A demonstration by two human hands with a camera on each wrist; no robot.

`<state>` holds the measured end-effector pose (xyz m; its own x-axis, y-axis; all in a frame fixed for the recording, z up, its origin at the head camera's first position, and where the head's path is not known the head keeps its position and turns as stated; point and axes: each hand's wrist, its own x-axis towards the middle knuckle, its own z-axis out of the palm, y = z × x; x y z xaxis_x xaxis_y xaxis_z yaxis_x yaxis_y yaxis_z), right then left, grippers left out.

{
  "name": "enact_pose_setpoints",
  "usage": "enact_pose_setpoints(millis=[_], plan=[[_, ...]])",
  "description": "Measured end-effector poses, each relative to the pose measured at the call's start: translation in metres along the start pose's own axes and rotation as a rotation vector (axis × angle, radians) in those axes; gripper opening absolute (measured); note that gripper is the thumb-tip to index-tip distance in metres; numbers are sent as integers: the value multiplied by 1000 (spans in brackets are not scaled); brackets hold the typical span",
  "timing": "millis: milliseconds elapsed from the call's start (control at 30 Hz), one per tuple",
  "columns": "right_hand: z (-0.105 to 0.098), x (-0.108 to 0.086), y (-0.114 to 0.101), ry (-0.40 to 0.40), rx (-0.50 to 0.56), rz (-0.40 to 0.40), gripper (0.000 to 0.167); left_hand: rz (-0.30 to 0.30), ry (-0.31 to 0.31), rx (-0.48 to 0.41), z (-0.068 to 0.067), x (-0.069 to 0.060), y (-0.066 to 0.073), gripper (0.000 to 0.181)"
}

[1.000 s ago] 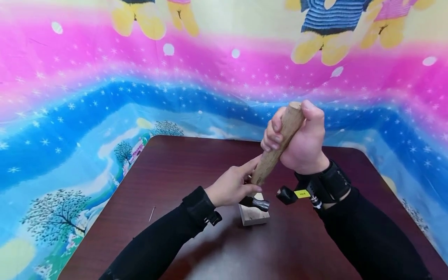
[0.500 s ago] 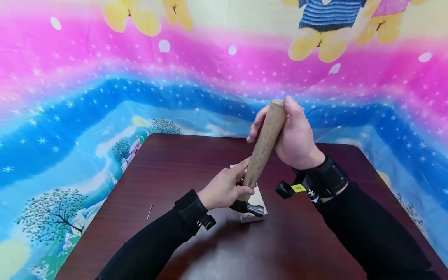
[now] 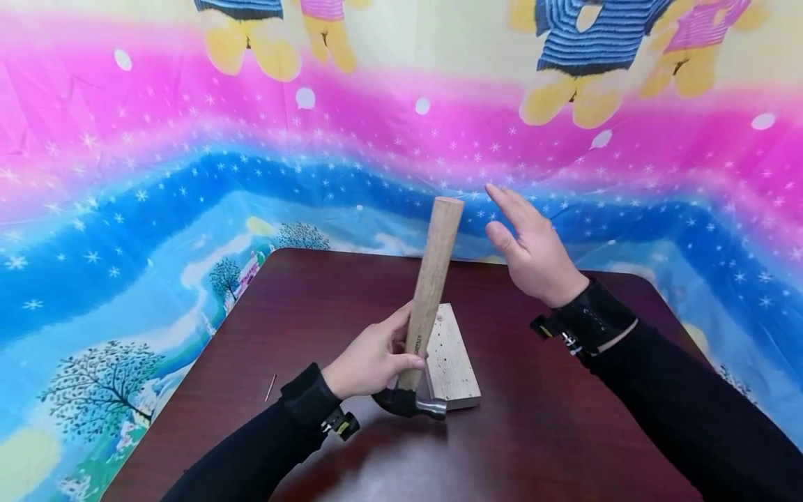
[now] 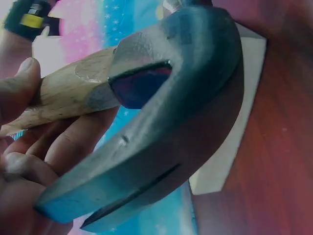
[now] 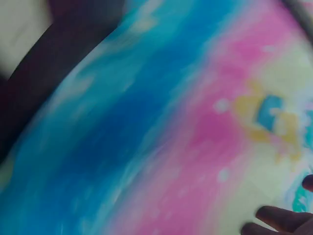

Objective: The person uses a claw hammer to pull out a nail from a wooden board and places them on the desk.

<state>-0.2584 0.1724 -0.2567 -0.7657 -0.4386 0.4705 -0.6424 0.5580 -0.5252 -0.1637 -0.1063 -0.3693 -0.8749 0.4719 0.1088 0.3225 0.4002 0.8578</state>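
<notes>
A claw hammer [image 3: 433,272] with a wooden handle stands handle-up in my left hand [image 3: 370,359], which grips it low, just above the head. In the left wrist view the forked claw [image 4: 146,147] fills the middle, with thumb and fingers round the handle [image 4: 73,90]. Behind the hammer a pale wooden block [image 3: 454,362], dotted with small dark spots, lies on the table. My right hand [image 3: 533,247] is raised to the right of the handle's end, apart from it, fingers extended and holding nothing. Only some blurred fingertips [image 5: 279,220] show in the right wrist view.
A nail [image 3: 271,388] lies on the dark red table [image 3: 332,293], left of my left forearm. Behind the table's far edge hangs a printed cloth [image 3: 389,153] with bears and snowflakes.
My right hand has let go of the hammer handle and drawn away to the right. The left hand has carried the hammer left and nearer, uncovering more of the wooden block.
</notes>
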Motion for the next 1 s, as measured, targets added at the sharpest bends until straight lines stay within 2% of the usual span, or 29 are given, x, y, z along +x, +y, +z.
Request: enact_pose_setpoints(millis=[100,167,267,433,533,733,1000], plan=[[-1,4,27,-3,-271,40,81,-38,5,-32,-5,-12,-7,93],[-4,6,45,-13,-390,81,81,-61,1,-60,-8,-19,-12,93],[-8,7,73,-27,-512,133,78,-86,-2,-76,-12,-30,-18,94],[-18,6,115,-43,-649,206,77,-127,0,-115,-18,-46,-28,94],[-24,5,135,-62,-683,264,77,-159,7,-162,-21,-54,-34,96],[-32,-1,162,-92,-631,389,78,-231,8,-227,-25,-68,-49,100],[-39,-17,185,-119,-587,472,81,-313,-15,-337,-23,-89,-69,104]])
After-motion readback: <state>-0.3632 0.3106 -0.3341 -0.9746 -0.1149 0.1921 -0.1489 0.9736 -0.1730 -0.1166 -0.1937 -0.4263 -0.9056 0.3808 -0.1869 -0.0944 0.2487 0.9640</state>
